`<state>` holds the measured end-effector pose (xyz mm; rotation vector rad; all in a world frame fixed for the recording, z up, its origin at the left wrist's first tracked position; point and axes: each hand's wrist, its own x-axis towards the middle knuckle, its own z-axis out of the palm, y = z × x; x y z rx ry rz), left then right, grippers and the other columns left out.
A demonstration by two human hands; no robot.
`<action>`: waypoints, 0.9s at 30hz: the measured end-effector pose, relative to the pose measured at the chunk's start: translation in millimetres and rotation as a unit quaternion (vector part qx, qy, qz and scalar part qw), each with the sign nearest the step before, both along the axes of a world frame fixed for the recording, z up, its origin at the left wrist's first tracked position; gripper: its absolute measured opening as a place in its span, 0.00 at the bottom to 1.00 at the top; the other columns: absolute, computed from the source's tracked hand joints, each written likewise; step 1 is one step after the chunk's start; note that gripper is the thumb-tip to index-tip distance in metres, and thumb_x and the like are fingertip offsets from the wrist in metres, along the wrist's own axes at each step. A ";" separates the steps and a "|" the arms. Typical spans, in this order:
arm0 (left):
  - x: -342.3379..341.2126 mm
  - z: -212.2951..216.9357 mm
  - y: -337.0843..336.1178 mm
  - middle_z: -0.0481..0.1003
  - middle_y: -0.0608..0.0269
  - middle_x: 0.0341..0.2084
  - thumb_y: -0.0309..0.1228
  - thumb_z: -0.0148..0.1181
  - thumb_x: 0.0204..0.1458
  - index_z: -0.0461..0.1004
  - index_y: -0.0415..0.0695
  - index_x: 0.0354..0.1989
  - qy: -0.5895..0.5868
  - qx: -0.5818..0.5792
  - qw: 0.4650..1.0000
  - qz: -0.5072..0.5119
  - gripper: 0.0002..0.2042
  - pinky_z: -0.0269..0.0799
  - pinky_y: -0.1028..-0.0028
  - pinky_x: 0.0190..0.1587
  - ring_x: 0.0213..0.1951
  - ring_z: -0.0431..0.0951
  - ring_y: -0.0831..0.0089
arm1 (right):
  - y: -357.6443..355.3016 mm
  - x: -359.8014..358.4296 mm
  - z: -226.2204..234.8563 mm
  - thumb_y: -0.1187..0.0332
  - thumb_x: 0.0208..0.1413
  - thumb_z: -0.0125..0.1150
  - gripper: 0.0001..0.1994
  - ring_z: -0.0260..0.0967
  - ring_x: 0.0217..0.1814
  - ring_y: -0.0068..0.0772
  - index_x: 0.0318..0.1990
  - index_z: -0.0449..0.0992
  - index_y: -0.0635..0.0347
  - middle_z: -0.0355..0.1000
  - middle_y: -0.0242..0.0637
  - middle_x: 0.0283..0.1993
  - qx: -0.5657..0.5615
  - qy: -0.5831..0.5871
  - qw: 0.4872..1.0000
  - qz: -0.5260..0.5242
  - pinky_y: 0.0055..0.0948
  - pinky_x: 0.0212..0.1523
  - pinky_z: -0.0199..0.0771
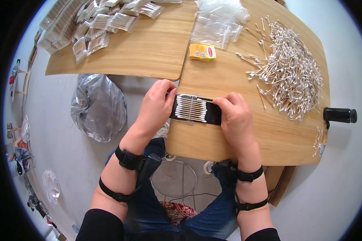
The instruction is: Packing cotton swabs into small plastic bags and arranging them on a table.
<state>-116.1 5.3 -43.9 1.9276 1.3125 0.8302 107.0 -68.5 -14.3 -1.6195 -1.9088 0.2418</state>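
Note:
A flat black holder (214, 115) lies at the table's near left corner. A row of cotton swabs (191, 108) sits side by side on it, with a clear strip across their middles. My left hand (160, 99) is closed, its thumb and fingers pinching the holder's left end. At the right end, my right hand (236, 117) is closed in a pinch on a single swab, which slants along the row's far edge. The other fingers of that hand curl under and are partly hidden.
A large heap of loose cotton swabs (295, 70) covers the table's right side. Yellow cards (202, 52) and clear zip bags (213, 30) lie ahead. Packed swab bags (122, 21) pile up at far left. A grey plastic-covered bundle (97, 106) and a black cylinder (340, 115) flank the table.

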 end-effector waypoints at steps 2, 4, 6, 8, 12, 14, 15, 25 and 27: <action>0.2 -3.0 1.7 0.74 0.51 0.32 0.23 0.57 0.60 0.71 0.36 0.38 -0.002 -0.001 1.000 -0.001 0.04 0.72 0.67 0.40 0.34 0.75 0.59 | 2.1 -3.5 -1.3 0.84 0.46 0.57 0.12 0.70 0.39 0.46 0.37 0.79 0.60 0.70 0.40 0.33 0.002 0.006 1.000 0.002 0.42 0.38 0.74; 2.1 -3.0 2.0 0.73 0.51 0.31 0.23 0.57 0.61 0.71 0.36 0.38 -0.006 -0.003 1.000 -0.003 0.03 0.72 0.68 0.39 0.33 0.74 0.61 | 4.2 -5.5 -1.4 0.83 0.46 0.57 0.12 0.70 0.39 0.46 0.37 0.80 0.60 0.70 0.40 0.33 0.003 0.009 1.000 0.004 0.42 0.38 0.74; 2.7 -0.2 1.9 0.74 0.52 0.31 0.23 0.57 0.61 0.70 0.36 0.37 -0.010 -0.024 1.000 0.000 0.03 0.72 0.68 0.39 0.33 0.74 0.61 | 6.9 -8.7 -1.2 0.83 0.47 0.57 0.11 0.70 0.39 0.46 0.36 0.80 0.60 0.70 0.41 0.33 0.012 0.013 1.000 0.015 0.41 0.39 0.74; 1.9 -1.7 1.4 0.74 0.52 0.31 0.23 0.57 0.61 0.70 0.36 0.38 -0.014 -0.026 1.000 0.004 0.03 0.72 0.68 0.39 0.33 0.74 0.62 | 8.9 -13.1 -0.8 0.83 0.46 0.57 0.11 0.70 0.39 0.47 0.36 0.80 0.60 0.70 0.41 0.33 0.008 0.023 1.000 0.020 0.42 0.40 0.74; 5.5 2.7 -2.7 0.74 0.52 0.32 0.23 0.57 0.61 0.70 0.36 0.39 -0.023 -0.049 0.998 0.024 0.04 0.72 0.68 0.39 0.34 0.74 0.62 | 10.4 -17.8 -2.5 0.83 0.46 0.58 0.12 0.70 0.42 0.49 0.38 0.78 0.61 0.71 0.43 0.34 -0.002 0.020 0.999 0.033 0.43 0.43 0.74; 4.8 0.7 -2.1 0.74 0.52 0.32 0.23 0.57 0.61 0.70 0.37 0.39 -0.031 -0.049 0.998 0.025 0.04 0.72 0.68 0.39 0.34 0.75 0.62 | 10.4 -21.5 -2.3 0.83 0.46 0.58 0.13 0.70 0.43 0.50 0.40 0.78 0.62 0.71 0.44 0.36 -0.005 0.030 0.999 0.035 0.44 0.44 0.74; 5.3 -0.5 -2.2 0.74 0.52 0.32 0.23 0.58 0.61 0.70 0.37 0.40 -0.040 -0.049 0.998 0.024 0.04 0.73 0.68 0.39 0.34 0.75 0.61 | 10.0 -23.1 -2.3 0.84 0.46 0.58 0.14 0.71 0.44 0.51 0.42 0.77 0.62 0.72 0.44 0.37 -0.009 0.039 0.999 0.036 0.45 0.45 0.74; 3.9 -2.9 -3.2 0.74 0.51 0.35 0.23 0.58 0.60 0.70 0.38 0.41 -0.014 0.004 1.000 0.012 0.05 0.74 0.66 0.40 0.35 0.76 0.58 | 8.5 -26.2 -5.0 0.83 0.48 0.58 0.15 0.70 0.46 0.53 0.44 0.76 0.63 0.71 0.47 0.39 -0.002 0.101 0.994 0.033 0.45 0.47 0.73; 1.0 -6.7 -3.7 0.75 0.49 0.37 0.24 0.58 0.61 0.70 0.38 0.43 0.028 0.045 0.998 0.017 0.06 0.74 0.63 0.41 0.37 0.77 0.54 | 2.9 -24.0 -2.5 0.81 0.51 0.60 0.12 0.70 0.45 0.52 0.43 0.76 0.63 0.71 0.46 0.39 -0.046 0.051 0.998 -0.006 0.45 0.47 0.72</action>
